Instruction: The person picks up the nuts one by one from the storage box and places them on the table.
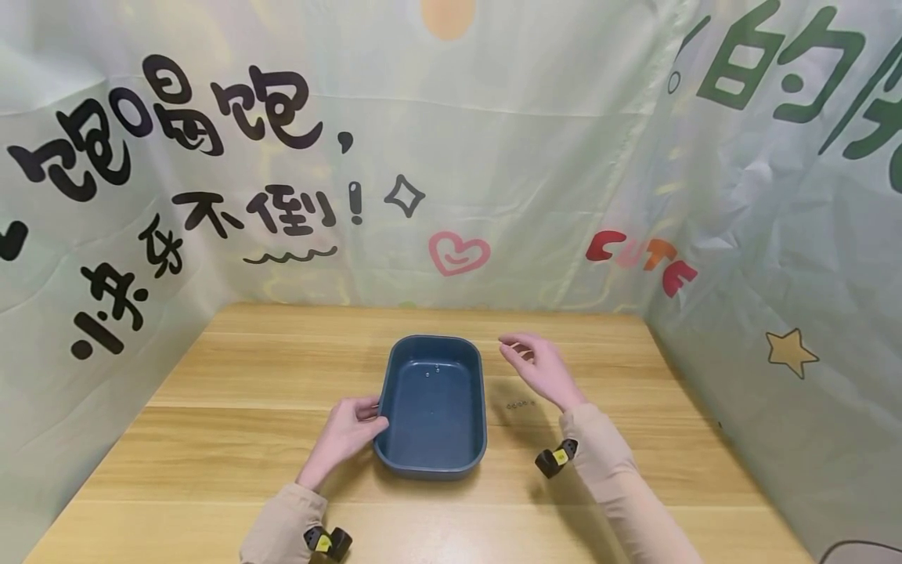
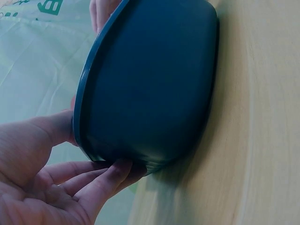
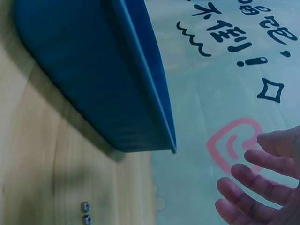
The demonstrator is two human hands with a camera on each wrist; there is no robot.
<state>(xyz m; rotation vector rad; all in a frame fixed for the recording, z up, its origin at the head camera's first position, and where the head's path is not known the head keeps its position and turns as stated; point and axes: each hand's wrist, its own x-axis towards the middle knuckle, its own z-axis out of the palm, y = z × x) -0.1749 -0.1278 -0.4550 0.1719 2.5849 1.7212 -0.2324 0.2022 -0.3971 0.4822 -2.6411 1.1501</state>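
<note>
A dark blue rectangular tray (image 1: 431,423) with raised walls stands on the wooden table. My left hand (image 1: 348,429) grips its left wall, thumb over the rim and fingers against the outside; the left wrist view shows the fingers (image 2: 110,180) pressed to the blue wall. A few tiny metal pieces (image 1: 427,374) lie on the tray floor toward its far end. To the right of the tray, my right hand (image 1: 541,368) hovers above the table, fingers loosely bent and holding nothing. Below it lies a short row of small metal nuts (image 1: 520,405), two of them clear in the right wrist view as nuts (image 3: 86,206).
The wooden table (image 1: 282,352) is bordered at the back and sides by hanging pale fabric (image 1: 528,172) printed with characters, a heart and a star. A dark curved line (image 1: 863,543) edges something pale at the lower right corner.
</note>
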